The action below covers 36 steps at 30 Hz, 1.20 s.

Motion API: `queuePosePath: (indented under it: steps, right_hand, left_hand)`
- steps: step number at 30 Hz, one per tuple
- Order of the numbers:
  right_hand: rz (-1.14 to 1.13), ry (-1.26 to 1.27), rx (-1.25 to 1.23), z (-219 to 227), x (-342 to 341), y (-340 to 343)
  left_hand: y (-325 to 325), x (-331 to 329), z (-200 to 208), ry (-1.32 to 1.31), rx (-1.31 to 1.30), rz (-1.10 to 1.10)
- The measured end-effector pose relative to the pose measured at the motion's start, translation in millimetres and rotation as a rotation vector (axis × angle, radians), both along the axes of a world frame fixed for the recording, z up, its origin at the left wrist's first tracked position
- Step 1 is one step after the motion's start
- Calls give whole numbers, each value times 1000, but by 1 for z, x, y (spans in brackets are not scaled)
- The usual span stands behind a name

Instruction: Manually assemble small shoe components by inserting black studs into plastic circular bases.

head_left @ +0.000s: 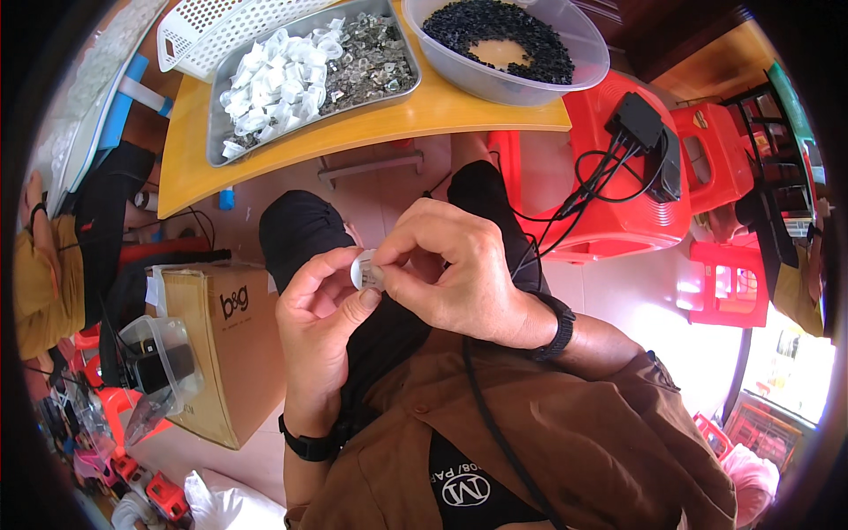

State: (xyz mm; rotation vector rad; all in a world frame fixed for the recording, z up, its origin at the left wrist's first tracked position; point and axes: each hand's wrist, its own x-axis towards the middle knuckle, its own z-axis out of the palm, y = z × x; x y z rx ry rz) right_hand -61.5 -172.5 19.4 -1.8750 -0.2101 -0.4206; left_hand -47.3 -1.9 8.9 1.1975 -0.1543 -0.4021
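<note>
In front of my lap, the thumb and fingers of my left hand (316,309) hold a small white round plastic piece (360,268) by its edge. Small greyish metal-looking bits show on its face. The thumb and forefinger of my right hand (459,265) pinch at the right side of the same piece, and their tips hide part of it. Beyond my knees, a metal tray (215,132) on the table holds a heap of similar white plastic pieces (274,81) on its left and loose small metal-looking parts (375,62) on its right.
On the yellow table (495,117) also stand a white perforated basket (199,40) and a clear basin (477,84) of small black parts. Red stools (609,225) bear black adapters and cables (636,124) at right. A cardboard box (234,353) stands left. Other people sit on both sides.
</note>
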Motion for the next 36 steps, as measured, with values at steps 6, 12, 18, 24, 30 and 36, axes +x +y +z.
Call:
queuePosePath:
  steps: [6,12,18,24,30,36]
  right_hand:
    - [-5,60,44,1,0,2]
    - [-4,51,34,1,-2,-2]
    - [3,-48,-6,-3,-2,-3]
    - [-14,-193,25,-5,1,-1]
    - [-19,-150,17,-6,2,0]
    - [-61,-173,-18,-4,0,1]
  left_hand:
    - [-2,-1,1,-13,-20,14]
    - [-6,-1,6,-15,-34,45]
    - [-5,-1,6,-1,-33,25]
    - [-3,0,10,-5,-22,-55]
    - [-1,1,4,-43,-10,-19]
    - [-2,0,7,-30,-7,-8]
